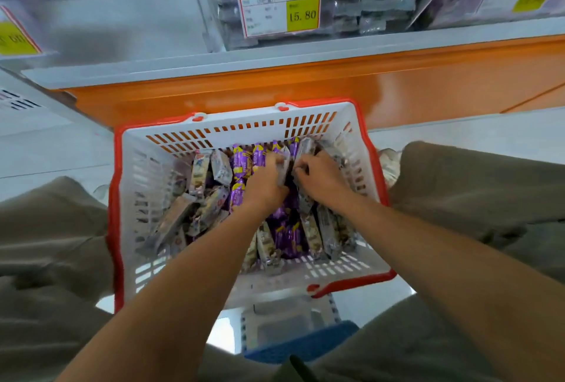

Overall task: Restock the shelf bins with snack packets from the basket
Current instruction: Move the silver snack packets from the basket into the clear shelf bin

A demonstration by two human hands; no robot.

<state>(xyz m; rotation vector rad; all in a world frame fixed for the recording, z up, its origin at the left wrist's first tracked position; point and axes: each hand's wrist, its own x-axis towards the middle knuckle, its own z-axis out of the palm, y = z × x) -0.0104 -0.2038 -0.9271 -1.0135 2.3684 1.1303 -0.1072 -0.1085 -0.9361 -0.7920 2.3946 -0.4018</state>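
Packets (241, 167) in basket (232, 124), below shelf bins (367, 2)

Left grip (269, 182): back is turned up, fingers are curled round a grey packet (283, 167).
Right grip (319, 175): back is turned up, a second grey packet (305, 149) is pinched in curled fingers.
Grips are held close together.
Forearms: bare, extended forward and downward, angled inward toward the wrists.

A red-bordered price label (278, 7) reading 15.80 is hanging above an orange base panel (428, 88) that is running across the view, pale floor tiles (55, 152) are spreading below it, and what appears to be a blue textured stool (302, 342) is sitting near the bottom edge.
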